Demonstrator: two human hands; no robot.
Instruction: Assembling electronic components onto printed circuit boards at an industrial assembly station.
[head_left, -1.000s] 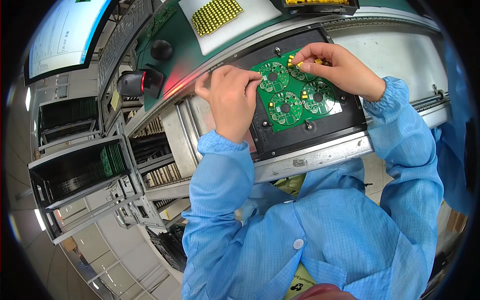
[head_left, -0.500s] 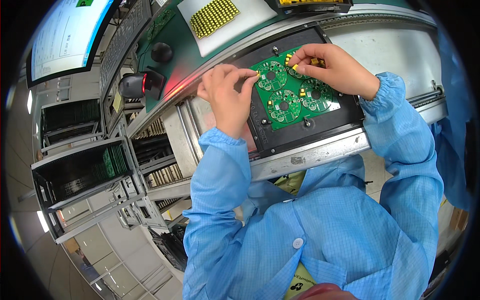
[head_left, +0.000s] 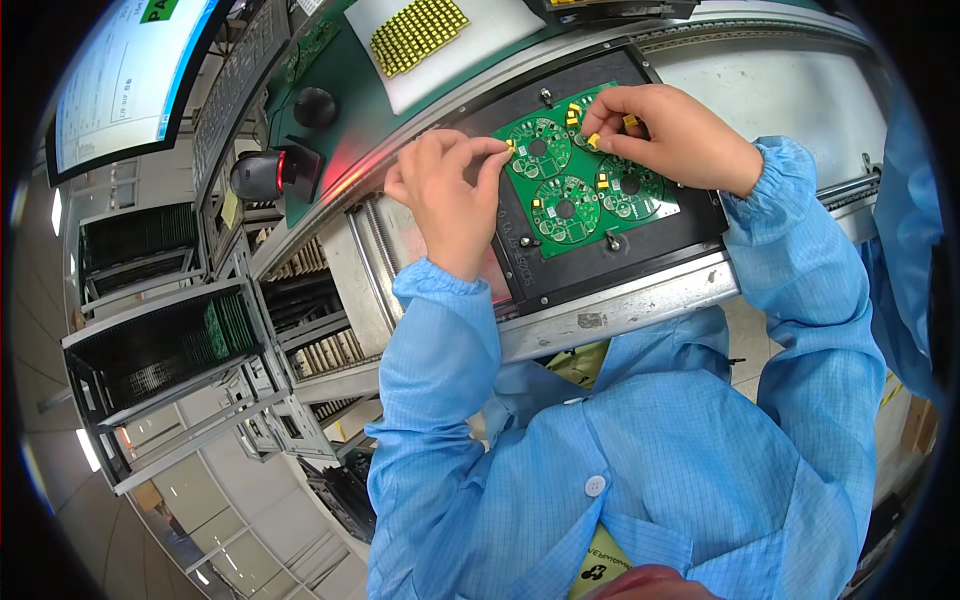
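Note:
A green circuit board point(head_left: 575, 248) with round sections lies in a black fixture point(head_left: 640, 268). My left hand point(head_left: 445, 205) is at the board's left edge, index finger and thumb pinched at a small yellow component point(head_left: 511, 147). Over the board's far right, my right hand point(head_left: 685, 140) holds another small yellow component point(head_left: 594, 141) between thumb and index finger. More yellow components point(head_left: 630, 121) show inside its curled fingers. Several yellow parts are seated on the board. My right hand hides part of the far right round section.
Beyond the fixture, a white foam sheet point(head_left: 408, 92) bears rows of yellow components. A mouse point(head_left: 315, 107), a scanner point(head_left: 262, 174) with red light, a keyboard point(head_left: 222, 85) and a monitor point(head_left: 130, 90) are at left. Metal rails point(head_left: 620, 318) flank the fixture. Board racks point(head_left: 165, 350) stand lower left.
My right hand has come slightly nearer to me over the board, still holding its yellow component. The left hand stays at the board's left edge. The whole view has shifted a little.

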